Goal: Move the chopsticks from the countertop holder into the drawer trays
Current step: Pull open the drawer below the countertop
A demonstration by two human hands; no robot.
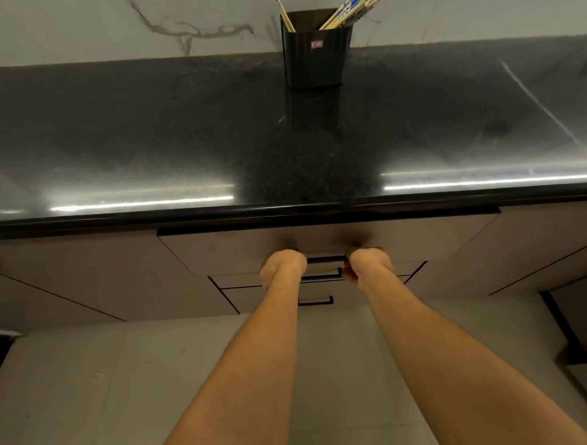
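Note:
A black ribbed holder (316, 51) stands at the back of the dark countertop (182, 133), against the wall. Several pale chopsticks (351, 10) with blue-patterned tops lean out of it to the right, and one more leans at its left corner. Below the counter edge, the top drawer front (226, 248) looks slightly out from the cabinet line. My left hand (282, 267) and my right hand (370, 264) both grip its black bar handle (326, 259), one at each end, fingers curled under it. The drawer's inside and its trays are hidden.
Two more drawers with black handles (316, 300) sit below the top one. Cabinet doors flank the drawers left and right. A marbled wall (145, 24) backs the counter. Pale floor tiles (91, 379) spread below my forearms.

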